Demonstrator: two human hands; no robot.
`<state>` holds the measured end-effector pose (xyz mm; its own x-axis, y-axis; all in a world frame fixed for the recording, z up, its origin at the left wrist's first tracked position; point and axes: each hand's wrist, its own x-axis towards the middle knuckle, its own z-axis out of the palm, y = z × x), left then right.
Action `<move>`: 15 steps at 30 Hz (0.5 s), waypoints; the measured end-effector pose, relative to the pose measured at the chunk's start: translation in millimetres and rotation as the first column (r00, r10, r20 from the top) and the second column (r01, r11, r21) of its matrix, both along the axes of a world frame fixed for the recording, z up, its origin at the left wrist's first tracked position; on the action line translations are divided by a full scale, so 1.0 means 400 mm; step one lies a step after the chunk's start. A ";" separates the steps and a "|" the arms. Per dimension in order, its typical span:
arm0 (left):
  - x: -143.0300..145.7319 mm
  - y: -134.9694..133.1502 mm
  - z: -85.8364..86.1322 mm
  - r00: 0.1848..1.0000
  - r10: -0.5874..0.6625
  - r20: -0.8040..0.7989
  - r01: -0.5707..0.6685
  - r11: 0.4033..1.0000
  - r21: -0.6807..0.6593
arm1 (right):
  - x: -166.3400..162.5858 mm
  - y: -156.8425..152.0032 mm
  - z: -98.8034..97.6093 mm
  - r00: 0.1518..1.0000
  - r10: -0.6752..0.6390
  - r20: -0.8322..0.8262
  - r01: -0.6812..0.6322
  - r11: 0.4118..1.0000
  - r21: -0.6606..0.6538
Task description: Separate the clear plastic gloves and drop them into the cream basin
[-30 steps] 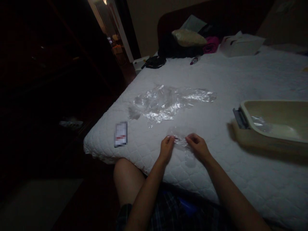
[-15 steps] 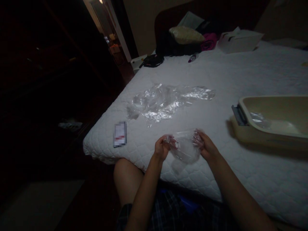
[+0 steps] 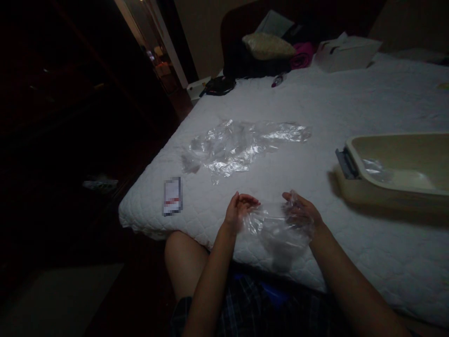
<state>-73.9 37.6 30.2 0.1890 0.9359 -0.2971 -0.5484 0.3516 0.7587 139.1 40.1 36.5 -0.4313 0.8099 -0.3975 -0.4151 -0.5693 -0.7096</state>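
Both hands held a thin clear plastic bag (image 3: 273, 229) stretched between them above the near edge of the bed (image 3: 351, 117), over the knee. Left hand (image 3: 238, 210) had curled fingers pinching one edge; right hand (image 3: 301, 213) sat partly under the film, fingers loosely closed on it. Judged step: spreading the bag's mouth open; the next move likely calls for separating the two clinging layers without tearing. Further on lay a small card (image 3: 171, 196), then crumpled plastic sheeting (image 3: 242, 145), with a beige tub (image 3: 396, 187) to the right. Far end: white box (image 3: 345, 52), pillows, dim doorway.
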 end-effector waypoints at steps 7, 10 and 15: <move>0.001 -0.023 0.011 0.948 -0.238 -0.211 0.277 0.944 0.179 | -0.067 -0.005 0.007 0.987 0.027 0.156 -0.043 0.994 0.096; 0.005 -0.028 0.022 0.888 -0.283 -0.362 0.381 0.894 0.237 | -0.088 -0.011 0.015 0.986 -0.029 0.163 0.010 0.994 0.112; 0.013 -0.029 0.018 0.837 -0.259 -0.481 0.390 0.900 0.194 | -0.089 -0.013 0.008 0.990 -0.059 0.130 0.043 0.992 0.118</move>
<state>-68.5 26.0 37.5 0.4095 0.8976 -0.1632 -0.0316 0.1928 0.9807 103.7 34.9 39.7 -0.3376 0.8731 -0.3516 -0.3388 -0.4613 -0.8200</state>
